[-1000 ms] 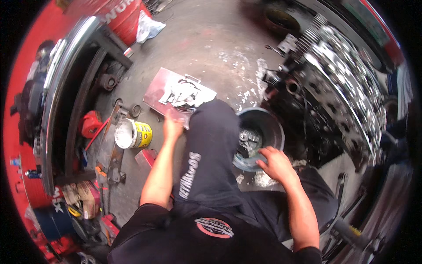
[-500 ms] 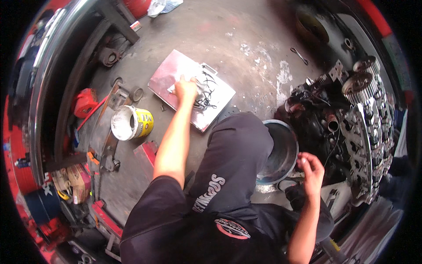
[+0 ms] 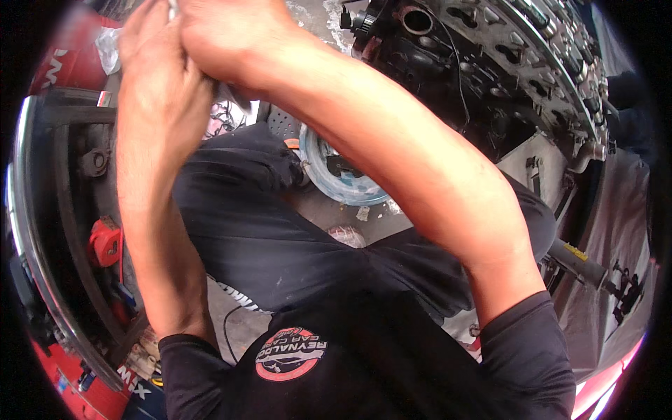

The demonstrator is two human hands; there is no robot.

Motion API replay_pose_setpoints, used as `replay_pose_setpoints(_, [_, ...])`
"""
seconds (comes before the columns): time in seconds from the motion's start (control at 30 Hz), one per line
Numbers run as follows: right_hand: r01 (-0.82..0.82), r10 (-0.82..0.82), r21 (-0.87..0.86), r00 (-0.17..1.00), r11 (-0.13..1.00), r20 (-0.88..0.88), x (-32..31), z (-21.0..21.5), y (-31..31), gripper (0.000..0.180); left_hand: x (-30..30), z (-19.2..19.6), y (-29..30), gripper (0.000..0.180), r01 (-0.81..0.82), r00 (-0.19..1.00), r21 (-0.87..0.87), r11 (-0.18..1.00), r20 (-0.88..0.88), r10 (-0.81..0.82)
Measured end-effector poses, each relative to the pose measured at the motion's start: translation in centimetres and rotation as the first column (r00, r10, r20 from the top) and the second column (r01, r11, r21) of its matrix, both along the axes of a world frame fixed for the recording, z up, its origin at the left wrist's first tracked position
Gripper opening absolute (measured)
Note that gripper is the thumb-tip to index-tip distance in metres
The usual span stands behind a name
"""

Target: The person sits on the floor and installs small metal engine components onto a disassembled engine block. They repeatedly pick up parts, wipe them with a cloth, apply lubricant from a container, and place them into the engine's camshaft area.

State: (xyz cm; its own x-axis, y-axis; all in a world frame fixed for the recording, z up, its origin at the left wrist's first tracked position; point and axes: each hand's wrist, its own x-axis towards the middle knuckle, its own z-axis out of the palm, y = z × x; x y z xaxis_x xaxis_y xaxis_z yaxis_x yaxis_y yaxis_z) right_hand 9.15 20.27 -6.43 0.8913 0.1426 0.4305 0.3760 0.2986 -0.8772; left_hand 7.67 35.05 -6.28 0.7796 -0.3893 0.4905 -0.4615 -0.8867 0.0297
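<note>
My left hand (image 3: 159, 80) and my right hand (image 3: 227, 38) are raised close together at the upper left, partly cut off by the top edge. Both have their fingers closed, and the hands touch each other. A sliver of something pale (image 3: 173, 10) shows between them, too little of it to name. Below the hands, part of a light board with thin dark pieces (image 3: 225, 120) on it shows past my wrists. My right forearm crosses over a round blue-grey basin (image 3: 350, 190).
On the right stands a greasy engine with its metal cylinder head (image 3: 518, 52) and an open pipe end (image 3: 417, 21). A chrome-edged bumper (image 3: 31, 231) curves along the left, beside a red tool (image 3: 105, 241). My bent legs (image 3: 245, 203) lie below my arms.
My left hand has left the board and my right hand has come across from beside the basin; they now meet at the upper left. The view has shifted, and my legs are spread differently.
</note>
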Motion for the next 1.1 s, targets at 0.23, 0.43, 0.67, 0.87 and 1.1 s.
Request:
replay_pose_setpoints(0.23, [-0.032, 0.03, 0.003, 0.906, 0.999, -0.422, -3.6, 3.2, -7.9, 0.043, -5.5, 1.8, -4.1, 0.052, 0.111, 0.757, -0.776, 0.621, -0.338, -0.559])
replay_pose_setpoints(0.43, [0.15, -0.196, -0.132, 0.842, 0.98, -0.502, -4.1, -0.9, -12.4, 0.048, -6.2, -0.9, -12.0, 0.064, 0.287, 0.895, -0.398, 0.871, -0.213, -0.392])
replay_pose_setpoints(0.67, [0.161, -0.08, 0.019, 0.585, 0.987, -0.807, -11.0, -8.9, -21.5, 0.048, -9.7, -0.8, -6.0, 0.041, 0.094, 0.886, -0.637, 0.765, -0.297, -0.357])
replay_pose_setpoints(0.87, [-0.088, -0.3, -0.972, 0.954, -0.219, -0.018, -14.7, -18.4, -20.0, 0.027, -11.8, -1.3, 3.1, 0.028, -0.267, 0.95, -0.881, 0.39, -0.173, 0.259])
replay_pose_setpoints(1.1, [-0.476, -0.286, -0.858, 0.864, -0.193, -0.415, -10.3, -30.2, -16.2, 0.033, -9.1, -3.7, 2.8, 0.033, -0.299, 0.935, -0.833, 0.465, -0.159, 0.318])
